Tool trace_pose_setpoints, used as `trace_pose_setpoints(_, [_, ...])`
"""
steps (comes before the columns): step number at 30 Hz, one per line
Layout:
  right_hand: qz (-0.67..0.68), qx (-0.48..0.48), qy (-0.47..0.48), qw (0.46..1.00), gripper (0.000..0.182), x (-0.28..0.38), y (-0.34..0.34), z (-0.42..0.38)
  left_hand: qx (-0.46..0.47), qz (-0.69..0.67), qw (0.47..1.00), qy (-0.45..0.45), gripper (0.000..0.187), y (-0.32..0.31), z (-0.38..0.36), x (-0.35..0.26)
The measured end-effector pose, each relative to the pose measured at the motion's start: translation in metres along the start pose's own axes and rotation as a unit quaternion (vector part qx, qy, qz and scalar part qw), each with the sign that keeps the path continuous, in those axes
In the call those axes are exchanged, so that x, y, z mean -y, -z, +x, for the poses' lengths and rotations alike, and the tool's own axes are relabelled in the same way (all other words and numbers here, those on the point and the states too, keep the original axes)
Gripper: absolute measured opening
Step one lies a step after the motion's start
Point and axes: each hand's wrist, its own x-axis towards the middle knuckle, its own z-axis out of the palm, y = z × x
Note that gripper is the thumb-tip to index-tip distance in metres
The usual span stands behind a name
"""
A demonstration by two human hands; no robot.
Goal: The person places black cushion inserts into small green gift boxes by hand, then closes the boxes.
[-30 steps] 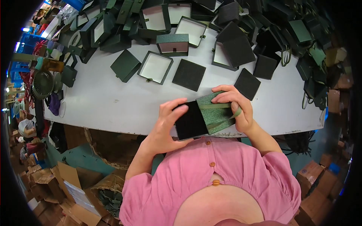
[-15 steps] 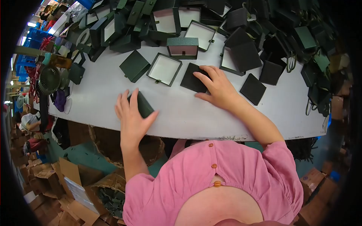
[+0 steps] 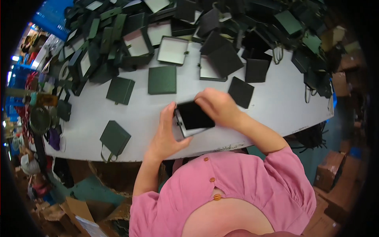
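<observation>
My left hand [image 3: 167, 132] holds the left side of a shallow box tray [image 3: 184, 130] with a white inside, its thumb at the near edge and its fingers at the far corner. A black square pad [image 3: 195, 115] lies tilted in the tray's opening, covering most of the white. My right hand [image 3: 219, 106] grips the pad's far right part with bent fingers; its fingertips are partly hidden. To the left, a dark green box [image 3: 115, 137] with a ribbon loop lies by the table's front edge. Beyond the hands are a green box [image 3: 162, 80] and another black pad [image 3: 241, 92].
A large heap of dark green boxes [image 3: 106, 39] covers the back of the white table [image 3: 142, 114]. An open white-lined tray [image 3: 173, 50] and a closed box [image 3: 120, 90] lie before it. A small fan [image 3: 40, 119] stands at left; cardboard boxes [image 3: 331, 170] are on the floor.
My left hand has left the green box and taken hold of the white-lined tray. My right hand has brought the black pad nearer, over the tray. The view has shifted.
</observation>
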Motion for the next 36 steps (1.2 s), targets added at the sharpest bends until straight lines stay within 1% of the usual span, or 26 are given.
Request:
trace_pose_setpoints(2, [-0.028, -0.026, 0.071, 0.997, 0.013, -0.003, -0.015, -0.007, 0.008, 0.019, 0.998, -0.059, 0.114, -0.007, 0.006, -0.007])
trace_pose_setpoints(3, [-0.073, -0.049, 0.094, 0.992, 0.014, 0.000, -0.016, -0.008, 0.010, 0.030, 0.996, -0.087, 0.111, -0.009, 0.008, -0.009])
trace_pose_setpoints(5, [-0.162, -0.093, 0.144, 0.972, 0.015, 0.001, -0.014, -0.007, 0.030, 0.050, 0.994, -0.090, 0.103, -0.010, 0.007, -0.007])
trace_pose_setpoints(6, [-0.140, -0.064, 0.165, 0.974, 0.015, -0.002, -0.010, -0.004, 0.040, 0.061, 0.993, -0.090, 0.099, -0.010, 0.005, -0.006])
trace_pose_setpoints(7, [-0.116, -0.034, 0.187, 0.975, 0.015, -0.008, -0.003, 0.002, 0.042, 0.074, 0.993, -0.077, 0.089, -0.010, 0.004, -0.008])
trace_pose_setpoints(8, [-0.091, -0.003, 0.208, 0.974, 0.015, -0.016, 0.005, 0.009, 0.039, 0.087, 0.992, -0.078, 0.088, -0.011, 0.002, -0.007])
trace_pose_setpoints(9, [-0.153, -0.017, 0.179, 0.972, 0.016, -0.025, 0.024, 0.023, 0.035, 0.100, 0.991, -0.079, 0.087, -0.011, 0.000, -0.003])
trace_pose_setpoints(10, [-0.239, -0.091, 0.171, 0.952, 0.012, -0.039, 0.045, 0.048, 0.031, 0.114, 0.990, -0.079, 0.086, -0.011, -0.002, -0.002])
trace_pose_setpoints(11, [-0.264, -0.164, 0.171, 0.935, 0.009, -0.050, 0.068, 0.077, 0.032, 0.117, 0.990, -0.077, 0.085, -0.011, -0.003, -0.003])
trace_pose_setpoints(12, [-0.287, -0.214, 0.120, 0.926, 0.020, -0.070, 0.089, 0.103, 0.034, 0.120, 0.989, -0.074, 0.084, -0.009, -0.004, -0.005])
trace_pose_setpoints(13, [-0.318, -0.279, 0.120, 0.898, 0.030, -0.098, 0.105, 0.131, 0.037, 0.123, 0.989, -0.071, 0.084, -0.009, -0.005, -0.006])
trace_pose_setpoints(14, [-0.392, -0.274, 0.088, 0.874, 0.040, -0.129, 0.119, 0.151, 0.039, 0.132, 0.988, -0.069, 0.083, -0.010, -0.007, -0.006])
trace_pose_setpoints(15, [-0.438, -0.271, 0.054, 0.855, 0.036, -0.153, 0.128, 0.170, 0.042, 0.142, 0.987, -0.068, 0.083, -0.012, -0.007, -0.003])
trace_pose_setpoints(16, [-0.481, -0.163, -0.032, 0.861, 0.066, -0.191, 0.138, 0.186, 0.045, 0.151, 0.985, -0.067, 0.082, -0.013, -0.008, -0.003])
trace_pose_setpoints(18, [-0.614, -0.188, 0.058, 0.764, 0.043, -0.183, 0.136, 0.198, 0.044, 0.166, 0.983, -0.064, 0.085, -0.017, -0.005, -0.008])
trace_pose_setpoints(21, [-0.557, -0.133, 0.095, 0.815, 0.029, -0.208, 0.145, 0.208, 0.043, 0.208, 0.975, -0.071, 0.089, -0.022, 0.001, -0.019])
trace_pose_setpoints(23, [-0.396, -0.137, -0.020, 0.908, 0.024, -0.186, 0.154, 0.211, 0.039, 0.254, 0.963, -0.081, 0.091, -0.028, 0.002, -0.018])
trace_pose_setpoints(24, [-0.309, -0.135, -0.078, 0.938, 0.021, -0.172, 0.159, 0.209, 0.034, 0.246, 0.966, -0.073, 0.089, -0.030, 0.000, -0.015])
trace_pose_setpoints(25, [-0.262, -0.223, -0.008, 0.939, 0.015, -0.161, 0.162, 0.204, 0.029, 0.239, 0.969, -0.065, 0.088, -0.031, -0.001, -0.013])
trace_pose_setpoints(26, [-0.195, -0.232, -0.052, 0.952, 0.023, -0.149, 0.169, 0.200, 0.025, 0.231, 0.971, -0.057, 0.086, -0.031, -0.002, -0.012])
trace_pose_setpoints(27, [-0.075, -0.241, -0.087, 0.964, 0.017, -0.127, 0.173, 0.190, 0.020, 0.230, 0.972, -0.047, 0.085, -0.029, -0.004, -0.012])
trace_pose_setpoints(28, [0.047, -0.246, -0.122, 0.961, 0.011, -0.103, 0.176, 0.177, 0.016, 0.230, 0.972, -0.036, 0.084, -0.024, -0.006, -0.012])
trace_pose_setpoints(30, [0.149, -0.206, -0.149, 0.956, 0.012, -0.057, 0.178, 0.147, 0.008, 0.234, 0.972, -0.019, 0.081, -0.013, -0.010, -0.015])
trace_pose_setpoints(32, [0.266, -0.109, -0.134, 0.948, 0.018, -0.003, 0.166, 0.107, 0.007, 0.225, 0.974, 0.012, 0.081, -0.002, -0.016, -0.016])
trace_pose_setpoints(34, [0.277, -0.038, -0.154, 0.948, 0.019, 0.031, 0.137, 0.072, -0.013, 0.215, 0.976, 0.037, 0.081, 0.008, -0.021, -0.017])
trace_pose_setpoints(36, [0.313, -0.006, -0.180, 0.932, 0.014, 0.029, 0.091, 0.034, -0.060, 0.194, 0.978, 0.042, 0.081, 0.015, -0.028, -0.009])
